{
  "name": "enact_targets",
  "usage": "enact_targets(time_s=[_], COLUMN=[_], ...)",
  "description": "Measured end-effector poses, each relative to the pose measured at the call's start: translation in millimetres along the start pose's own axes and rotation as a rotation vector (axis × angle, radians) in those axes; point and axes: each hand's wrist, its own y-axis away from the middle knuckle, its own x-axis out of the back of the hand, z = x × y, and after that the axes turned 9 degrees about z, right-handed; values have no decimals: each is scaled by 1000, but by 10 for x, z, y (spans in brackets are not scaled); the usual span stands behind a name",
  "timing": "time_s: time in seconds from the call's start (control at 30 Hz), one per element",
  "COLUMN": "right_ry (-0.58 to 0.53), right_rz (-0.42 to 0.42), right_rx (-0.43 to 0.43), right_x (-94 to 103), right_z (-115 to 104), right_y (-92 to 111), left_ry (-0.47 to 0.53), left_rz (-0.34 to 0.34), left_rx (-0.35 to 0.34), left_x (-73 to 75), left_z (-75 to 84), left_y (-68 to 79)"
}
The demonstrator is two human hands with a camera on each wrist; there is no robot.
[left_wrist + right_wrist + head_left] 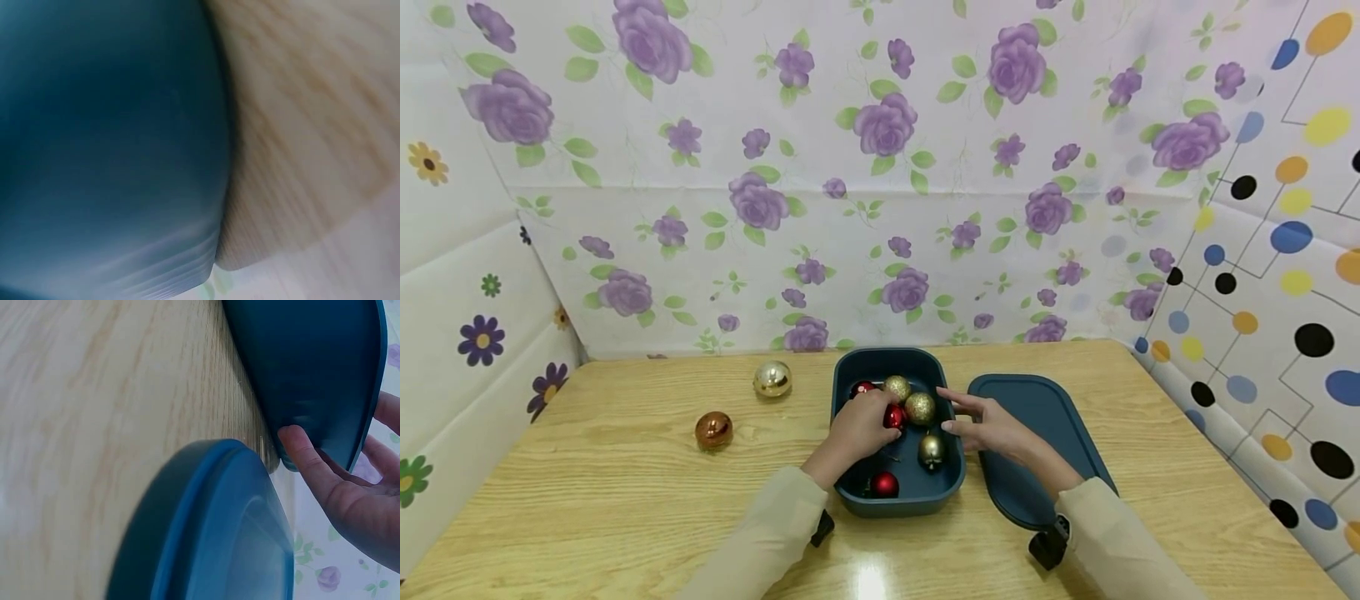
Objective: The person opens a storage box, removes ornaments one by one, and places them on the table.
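Observation:
A dark blue plastic box (898, 505) stands on the table with several Christmas balls inside. My left hand (859, 425) reaches in over its left side, thumb and fingers around a red Christmas ball (894, 417). Around that hand lie two gold glitter balls (920, 408), a smooth gold ball (932, 451), a red ball (884, 484) in front and another red ball (862, 387) behind. My right hand (992, 427) holds the right wall of the box, fingertips over the rim. In the right wrist view its thumb (301, 447) presses the outer wall.
Just right of the box lies its dark blue lid (1037, 433), under my right forearm. On the left of the table are a shiny gold ball (772, 379) and a copper ball (713, 431). Patterned cloth walls (820, 208) enclose the table's back and sides.

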Motion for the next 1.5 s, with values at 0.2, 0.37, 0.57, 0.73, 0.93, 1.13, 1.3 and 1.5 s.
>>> enact_targets(time_s=[0.2, 0.37, 0.57, 0.73, 0.93, 1.13, 1.3, 1.5], right_ry=[30, 20, 15, 14, 11, -1, -6, 9], right_rz=[8, 13, 5, 1, -3, -3, -2, 1], right_rx=[12, -5, -12, -2, 2, 0, 1, 4], right_x=[11, 2, -13, -16, -4, 17, 14, 4], right_z=[12, -6, 4, 2, 1, 9, -7, 2], right_y=[-10, -6, 0, 12, 11, 2, 16, 13], left_ry=[-17, -17, 20, 106, 196, 271, 281, 279], left_rz=[9, 14, 43, 141, 251, 356, 410, 394], left_rx=[-6, -2, 0, -6, 28, 112, 164, 227], left_x=[-16, -12, 16, 162, 406, 635, 771, 809], left_z=[1, 4, -12, -16, -61, -196, -346, -580], left_y=[-7, -6, 24, 82, 142, 182, 261, 388])
